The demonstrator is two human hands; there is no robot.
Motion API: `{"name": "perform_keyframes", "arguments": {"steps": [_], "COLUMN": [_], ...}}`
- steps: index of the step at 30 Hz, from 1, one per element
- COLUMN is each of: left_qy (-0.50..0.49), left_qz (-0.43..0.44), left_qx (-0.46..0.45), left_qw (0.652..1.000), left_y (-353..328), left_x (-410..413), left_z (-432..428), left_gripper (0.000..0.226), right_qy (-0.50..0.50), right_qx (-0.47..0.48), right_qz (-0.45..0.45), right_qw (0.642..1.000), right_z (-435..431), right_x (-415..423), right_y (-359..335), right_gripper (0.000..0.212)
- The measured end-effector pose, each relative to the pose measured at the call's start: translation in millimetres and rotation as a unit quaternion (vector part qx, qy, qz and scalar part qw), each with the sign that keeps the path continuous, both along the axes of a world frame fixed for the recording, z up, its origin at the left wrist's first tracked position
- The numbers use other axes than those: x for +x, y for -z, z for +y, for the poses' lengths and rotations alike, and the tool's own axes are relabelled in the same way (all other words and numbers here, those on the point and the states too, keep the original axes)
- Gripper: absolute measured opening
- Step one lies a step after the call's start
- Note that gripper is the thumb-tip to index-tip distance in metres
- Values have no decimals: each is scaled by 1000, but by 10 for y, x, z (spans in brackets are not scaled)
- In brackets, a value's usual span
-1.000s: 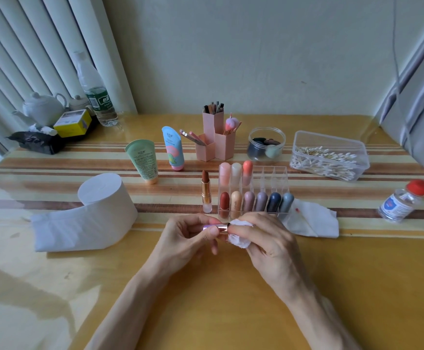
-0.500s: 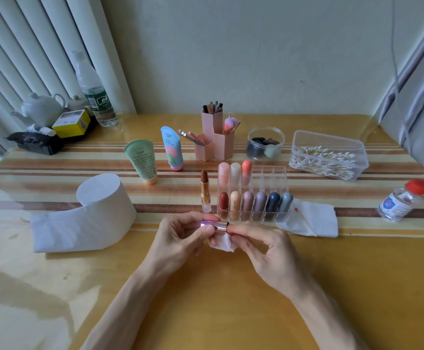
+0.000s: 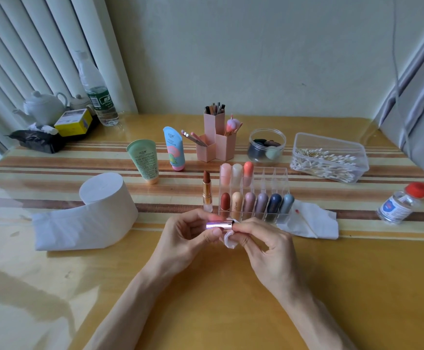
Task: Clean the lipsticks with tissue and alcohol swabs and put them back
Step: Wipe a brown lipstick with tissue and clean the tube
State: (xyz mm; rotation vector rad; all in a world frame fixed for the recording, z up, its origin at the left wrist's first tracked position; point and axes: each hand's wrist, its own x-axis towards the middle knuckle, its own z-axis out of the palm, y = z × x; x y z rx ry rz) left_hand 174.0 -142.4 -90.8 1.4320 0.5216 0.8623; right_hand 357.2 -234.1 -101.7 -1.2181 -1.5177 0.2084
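Observation:
My left hand (image 3: 188,238) pinches a shiny pink lipstick cap (image 3: 219,225) held level just in front of the clear organizer (image 3: 274,193). My right hand (image 3: 264,246) grips the cap's right end and a small wad of tissue (image 3: 230,239) that hangs below it. An open brown lipstick (image 3: 207,190) stands upright left of the organizer. Several capsule-shaped lipsticks (image 3: 255,204) fill the organizer's front row and three stand in the back row. A used tissue (image 3: 312,221) with a red-tipped swab (image 3: 304,219) lies right of the organizer.
A toilet paper roll (image 3: 99,210) lies at left. A swab box (image 3: 329,157) and an alcohol bottle (image 3: 400,203) with a red cap stand at right. Two tubes (image 3: 145,161), a pink brush holder (image 3: 216,137) and a sponge jar (image 3: 266,146) stand behind.
The tissue wad has slipped from wrapping the cap's end to hanging under my right fingers, leaving more of the pink cap bare. Both hands stay at the same spot.

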Motion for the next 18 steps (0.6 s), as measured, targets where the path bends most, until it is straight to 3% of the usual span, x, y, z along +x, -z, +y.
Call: {"name": "perform_keyframes", "arguments": {"steps": [4,8,12,14,18], "left_qy": [-34,-13,-6,-22,-59], "left_qz": [8,39,90,77,34], "left_qx": [50,48,74,69,95], "left_qw": [998,998,993,994,993], "left_y": [25,-37,-60,-60,-3], "left_x": [12,27,12,19,21], "left_z": [4,-19,-48,-48,-20], "left_gripper": [41,43,22,18,27], "right_qy": [-3,29,43,31,14], "right_qx": [-111,-50,-3,-8,-105], "right_qz": [145,96,23,47,183], "right_qw": [983,994,999,998,977], "right_z": [-9,-19,-18,-20,-25], "right_x": [-40,-30,-14,-30,-74], "right_y": [10,-4,-11,-24,-42], "right_gripper": [12,11,13,9,5]}}
